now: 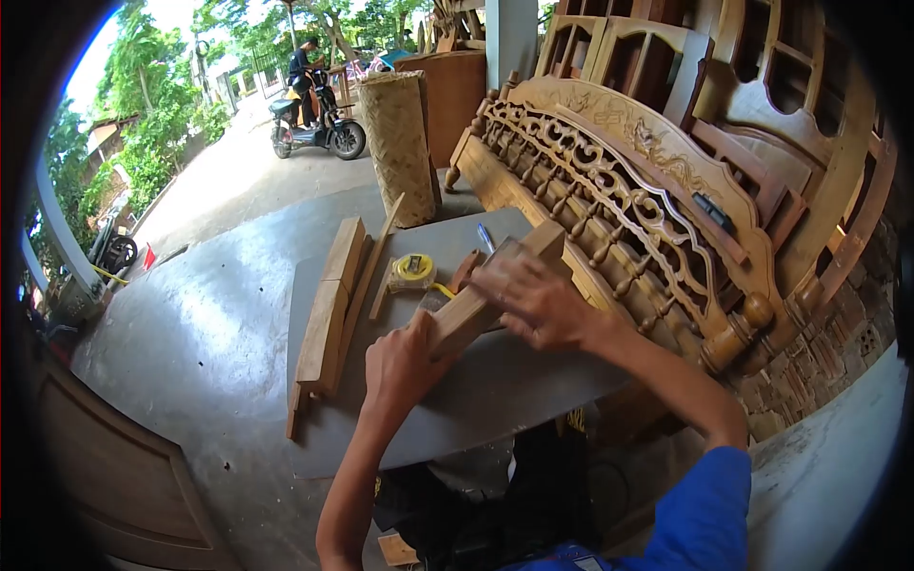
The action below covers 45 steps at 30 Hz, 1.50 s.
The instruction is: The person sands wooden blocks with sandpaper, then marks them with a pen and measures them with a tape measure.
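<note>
My left hand [405,364] is closed around the near end of a thick squared wooden block [461,324], tilted up to the right above a grey board. My right hand [538,297] lies across the upper part of the block. Its fingers are blurred, with a flat greyish piece under them that I cannot make out. A yellow tape measure [412,270] lies left of the block, with a small reddish wood piece [464,270] beside it. Beyond the right hand is a blue pen [486,237].
Longer wood pieces [327,314] lie along the left of the grey board [457,419]. Carved wooden furniture panels [609,181] lean at the right. A rolled woven mat [400,143] stands behind the board. Farther off, a person [303,81] sits on a motorbike [324,128].
</note>
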### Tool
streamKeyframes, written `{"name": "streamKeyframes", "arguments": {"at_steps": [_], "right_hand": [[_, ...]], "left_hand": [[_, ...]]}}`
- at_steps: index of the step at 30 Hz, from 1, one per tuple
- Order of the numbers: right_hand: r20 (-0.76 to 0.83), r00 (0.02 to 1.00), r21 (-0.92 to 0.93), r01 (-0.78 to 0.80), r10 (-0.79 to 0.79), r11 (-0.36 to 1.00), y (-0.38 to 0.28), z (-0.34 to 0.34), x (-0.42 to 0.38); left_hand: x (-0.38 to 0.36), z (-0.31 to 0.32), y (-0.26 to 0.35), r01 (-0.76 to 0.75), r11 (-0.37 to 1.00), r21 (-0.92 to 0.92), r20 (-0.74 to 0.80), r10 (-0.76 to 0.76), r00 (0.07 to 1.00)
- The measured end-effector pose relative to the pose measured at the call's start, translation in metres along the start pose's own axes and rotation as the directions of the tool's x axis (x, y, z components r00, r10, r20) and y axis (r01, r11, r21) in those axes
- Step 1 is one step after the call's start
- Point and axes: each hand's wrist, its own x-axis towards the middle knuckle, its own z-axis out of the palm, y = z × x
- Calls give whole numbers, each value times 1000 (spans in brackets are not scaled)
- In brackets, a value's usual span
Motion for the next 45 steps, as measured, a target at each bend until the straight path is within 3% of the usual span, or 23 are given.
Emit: {"name": "streamKeyframes", "arguments": {"at_steps": [3, 6, 7, 10, 11, 12, 14, 15, 17, 20, 21, 24, 25, 26, 30, 31, 33, 34, 35, 39, 43, 44, 45], "right_hand": [[-133, 853, 5, -509, 505, 861, 39, 7, 3], [-86, 931, -10, -356, 354, 934, 20, 8, 7], [-58, 979, -53, -200, 197, 978, 10, 6, 8], [-92, 755, 130, -637, 649, 760, 48, -3, 17], [-30, 673, 45, -738, 739, 673, 39, -6, 24], [-33, 820, -48, -572, 571, 819, 33, 1, 23], [-126, 960, -54, -258, 249, 965, 13, 11, 17], [-97, 879, 32, -466, 467, 884, 25, 12, 14], [1, 579, 172, -803, 816, 570, 56, 3, 18], [-89, 878, -4, -473, 471, 881, 18, 10, 9], [-181, 948, -137, -287, 261, 948, 7, 18, 3], [-361, 675, 114, -652, 643, 749, 40, 19, 4], [-239, 561, 394, -690, 793, 607, 39, 14, 11], [-396, 664, 72, -667, 635, 742, 28, 25, 14], [-334, 788, 59, -529, 517, 846, 27, 21, 6], [-338, 599, 274, -675, 726, 685, 40, 14, 6], [-278, 585, 276, -711, 762, 646, 38, 13, 5], [-389, 748, -111, -618, 538, 778, 24, 16, 2], [-260, 870, -174, -469, 419, 866, 11, 11, -8], [-178, 632, 288, -699, 754, 655, 46, 9, -7], [-91, 910, -161, -414, 404, 896, 3, 9, 6], [-48, 867, 108, -489, 496, 866, 11, -5, 9], [-36, 777, 162, -616, 629, 771, 31, -7, 8]], "left_hand": [[-7, 4, 1, -1, 1000, -24, -6, 1, 1000], [-5, 1, 3, 31, 999, 22, 49, -32, 998], [-5, 3, 1, 24, 1000, -1, 33, -24, 999], [-7, 6, 0, -18, 999, 31, -2, 18, 1000], [-7, 5, 1, -20, 999, 31, 2, 20, 1000], [-8, 3, 2, -21, 999, 32, -5, 21, 1000], [-3, 2, 4, -12, 999, 32, -16, 13, 1000], [-3, 3, 4, -6, 999, 34, -3, 6, 1000], [-8, 4, 1, -10, 999, 40, 16, 9, 1000], [-7, 4, -1, -19, 999, 49, 14, 18, 1000], [-7, 5, -1, -19, 999, 36, 10, 18, 1000], [-7, 2, 0, -28, 999, 26, 24, 28, 999], [-6, -1, 3, 4, 1000, 26, 60, -6, 998], [-4, -1, 3, -9, 1000, 21, 47, 8, 999], [-9, 2, 0, -23, 1000, 17, 68, 22, 997], [-6, 1, 0, -26, 1000, 16, 61, 25, 998], [-5, -1, 0, -14, 999, 36, 73, 11, 997], [-5, -2, -1, -10, 999, 49, 83, 6, 997], [-6, 0, -3, -38, 999, 23, 61, 37, 997], [-4, -2, 0, -2, 1000, 12, 109, 1, 994], [-5, -1, -2, -15, 999, 51, 84, 11, 996], [-6, 0, -1, 3, 999, 47, 93, -7, 996], [-8, 0, 0, 18, 999, 43, 106, -23, 994]]}}
